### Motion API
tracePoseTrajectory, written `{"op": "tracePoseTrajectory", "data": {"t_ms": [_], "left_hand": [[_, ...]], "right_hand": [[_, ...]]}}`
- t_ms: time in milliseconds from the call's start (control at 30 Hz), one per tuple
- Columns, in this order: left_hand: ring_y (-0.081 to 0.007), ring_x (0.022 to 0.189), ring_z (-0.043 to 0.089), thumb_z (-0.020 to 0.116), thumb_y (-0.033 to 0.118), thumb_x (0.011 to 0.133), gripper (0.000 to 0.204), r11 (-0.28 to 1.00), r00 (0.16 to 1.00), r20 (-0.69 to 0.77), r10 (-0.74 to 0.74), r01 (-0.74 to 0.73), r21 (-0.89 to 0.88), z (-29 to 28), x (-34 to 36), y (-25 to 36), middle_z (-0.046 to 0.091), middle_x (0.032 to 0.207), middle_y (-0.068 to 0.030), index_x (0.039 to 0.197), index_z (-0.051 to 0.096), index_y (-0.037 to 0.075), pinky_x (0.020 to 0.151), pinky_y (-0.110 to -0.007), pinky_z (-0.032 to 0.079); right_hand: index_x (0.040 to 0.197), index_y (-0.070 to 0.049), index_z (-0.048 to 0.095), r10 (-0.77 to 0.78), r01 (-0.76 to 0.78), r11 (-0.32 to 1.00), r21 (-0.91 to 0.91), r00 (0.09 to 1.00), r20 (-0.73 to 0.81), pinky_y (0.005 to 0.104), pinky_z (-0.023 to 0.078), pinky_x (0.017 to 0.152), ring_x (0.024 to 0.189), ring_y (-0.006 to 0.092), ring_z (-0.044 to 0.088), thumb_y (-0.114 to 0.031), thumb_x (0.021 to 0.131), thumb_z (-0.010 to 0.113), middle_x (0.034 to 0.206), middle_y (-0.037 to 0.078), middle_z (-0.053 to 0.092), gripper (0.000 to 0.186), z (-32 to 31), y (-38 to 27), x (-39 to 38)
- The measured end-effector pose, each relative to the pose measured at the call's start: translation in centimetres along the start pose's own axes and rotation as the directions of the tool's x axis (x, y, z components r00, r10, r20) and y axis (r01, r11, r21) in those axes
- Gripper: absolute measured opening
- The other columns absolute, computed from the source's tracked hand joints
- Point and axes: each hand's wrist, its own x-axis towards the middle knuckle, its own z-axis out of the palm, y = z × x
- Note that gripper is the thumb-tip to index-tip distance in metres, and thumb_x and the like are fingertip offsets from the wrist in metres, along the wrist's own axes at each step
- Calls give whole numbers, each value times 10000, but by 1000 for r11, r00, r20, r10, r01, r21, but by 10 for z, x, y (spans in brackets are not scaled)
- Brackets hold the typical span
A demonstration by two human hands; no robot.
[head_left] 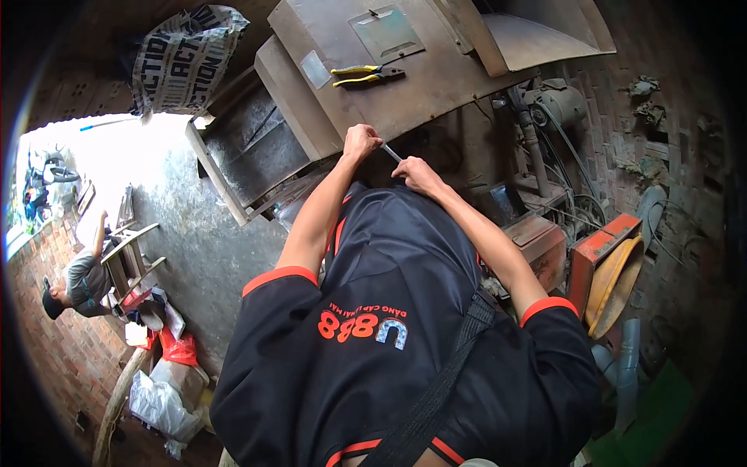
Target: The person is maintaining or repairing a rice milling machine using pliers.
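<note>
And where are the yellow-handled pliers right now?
In the head view, the yellow-handled pliers lie at upper centre on the brown metal machine, just below its hatch in the picture, beyond the left hand.

Between the left hand and right hand, the small tool seems silvery. Beyond the left hand, yellow-and-black pliers top a brown machine; farther left, a white sack bears dark lettering. Below both hands, the shirt is black, orange-red banded.
</note>
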Motion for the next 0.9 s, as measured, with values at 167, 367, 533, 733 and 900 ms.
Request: {"op": "tracePoseTrajectory", "data": {"t_ms": [167, 367, 533, 733, 900], "left_hand": [[-355, 721, 630, 641, 124, 694, 166, 858, 887, 57, 458, -458, 232, 1, -6, -2, 640, 755, -194, 801, 645, -4, 656, -413, 503], [-346, 663, 627, 502, 124, 749, 176, 614, 801, 218, 558, -574, 542, 11, 0, 6, 609, 676, -205, 645, 594, 16, 583, -421, 506], [-326, 665, 632, 484, 126, 777, 214, 476, 755, 344, 559, -631, 612, 10, 8, 15, 613, 670, -187, 643, 617, 27, 586, -406, 502], [-390, 776, 637, 616, 180, 736, 219, 768, 959, 238, 152, -266, 583, 9, 10, 37, 622, 786, -264, 737, 655, -36, 667, -454, 519], [-392, 808, 638, 681, 350, 750, 426, 885, 962, 231, -147, 24, 465, 1, 29, 25, 628, 828, -274, 803, 634, -69, 701, -440, 522]], "right_hand": [[893, -34, 696, 363, -290, 818, 496, 930, -54, 300, 490, 736, 796, 220, 646, 33, 718, 581, 836, 124, 668, 220, -25, -13, -11], [895, -59, 706, 512, -373, 797, 475, 834, -204, 266, 474, 711, 775, 176, 646, -37, 757, 619, 831, 88, 682, 165, -36, 6, -55], [914, -88, 714, 728, -489, 621, 612, 649, -220, 260, 485, 701, 768, 130, 642, -47, 770, 621, 826, 72, 697, 176, -23, 23, -64], [1026, -100, 665, 732, -306, 588, 749, 594, -332, 278, 492, 717, 784, 152, 646, 0, 761, 596, 815, 61, 688, 292, -11, 41, -66], [1391, -240, 349, 694, -119, 649, 751, 496, -521, 289, 564, 575, 708, 195, 590, 222, 675, 493, 1039, 123, 490, 864, -28, 35, -56]]}}
